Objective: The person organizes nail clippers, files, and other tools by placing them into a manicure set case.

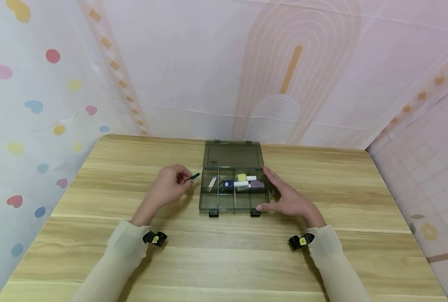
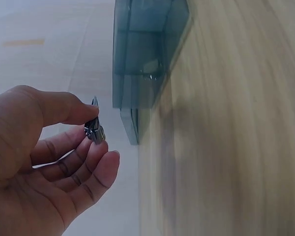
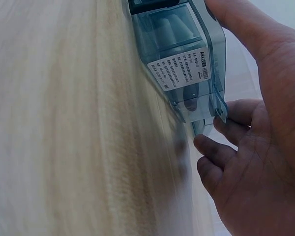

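Note:
My left hand [image 1: 171, 182] pinches a small dark-and-silver nail clipper [image 1: 195, 176] between thumb and fingertips, just left of the box. In the left wrist view the clipper [image 2: 94, 129] appears nearly end-on. A smoky clear compartment box [image 1: 225, 204] stands with its lid [image 1: 233, 155] raised at the back. Inside lie a silver nail clipper [image 1: 212, 183] at the left and nail polish bottles, one blue [image 1: 227, 184], one yellow [image 1: 242, 178], one purple [image 1: 256, 184]. My right hand [image 1: 290, 199] holds the box's right end, thumb at the front corner, fingers toward the back.
The box rests on a wood-grain table [image 1: 216, 260], its two black latches [image 1: 213, 214] facing front. A printed label [image 3: 182, 69] is stuck on its right side. Patterned cloth [image 1: 186, 71] hangs behind the table and along both sides.

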`<state>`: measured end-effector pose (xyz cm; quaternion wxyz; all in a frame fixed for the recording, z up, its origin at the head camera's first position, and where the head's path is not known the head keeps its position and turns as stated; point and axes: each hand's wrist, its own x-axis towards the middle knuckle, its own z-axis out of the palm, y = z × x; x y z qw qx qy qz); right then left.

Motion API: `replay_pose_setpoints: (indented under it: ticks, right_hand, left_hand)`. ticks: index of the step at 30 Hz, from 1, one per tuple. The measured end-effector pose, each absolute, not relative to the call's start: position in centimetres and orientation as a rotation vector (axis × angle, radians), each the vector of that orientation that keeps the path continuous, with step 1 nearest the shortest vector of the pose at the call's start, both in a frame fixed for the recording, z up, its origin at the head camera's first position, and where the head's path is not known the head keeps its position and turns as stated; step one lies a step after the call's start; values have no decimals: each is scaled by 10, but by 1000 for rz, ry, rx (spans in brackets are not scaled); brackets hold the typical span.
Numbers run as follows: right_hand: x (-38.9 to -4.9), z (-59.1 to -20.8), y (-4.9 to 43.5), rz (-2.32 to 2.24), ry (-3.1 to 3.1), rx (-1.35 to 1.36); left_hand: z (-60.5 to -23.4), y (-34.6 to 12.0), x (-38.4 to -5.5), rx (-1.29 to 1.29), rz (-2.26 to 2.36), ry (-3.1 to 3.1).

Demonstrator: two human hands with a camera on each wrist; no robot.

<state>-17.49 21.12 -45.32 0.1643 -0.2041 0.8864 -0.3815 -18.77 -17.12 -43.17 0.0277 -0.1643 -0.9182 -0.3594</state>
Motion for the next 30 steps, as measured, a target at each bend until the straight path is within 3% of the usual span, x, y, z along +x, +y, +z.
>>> replay_pose_setpoints:
  ticks: [18, 30]
  right_hand:
    - [-176, -454, 208, -1083, 2527, -588]
    - [-177, -455, 207, -1091, 2517, -593]
  left_hand:
    - [-423, -138, -193, -361, -1185, -2799]
    - [-430, -138, -192, -421, -1236, -2767]
